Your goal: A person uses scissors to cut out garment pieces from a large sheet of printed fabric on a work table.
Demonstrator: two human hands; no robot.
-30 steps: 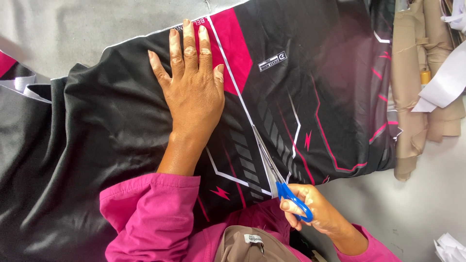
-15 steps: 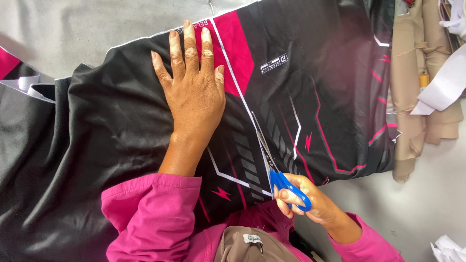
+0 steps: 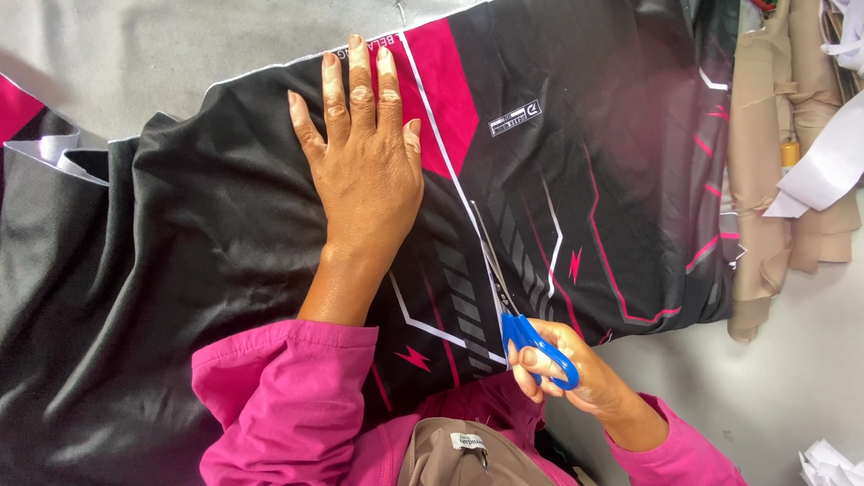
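1. Two hands work centre frame: the left hand (image 3: 367, 171) lies flat, fingers slightly spread, on the black-and-red printed fabric (image 3: 225, 234).
2. Lower right, the right hand (image 3: 562, 364) grips blue-handled scissors (image 3: 522, 315), fingers through the loops, blades in the fabric.

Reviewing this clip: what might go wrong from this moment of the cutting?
1. The scissors point up along the printed fabric close beside the left hand, which lies flat on it; a slip could nick the fingers.
2. The fabric is rumpled at the lower left, so it may shift and the cut could wander off the white line.
3. The right hand grips the blue handles at the table edge, so control may be limited.
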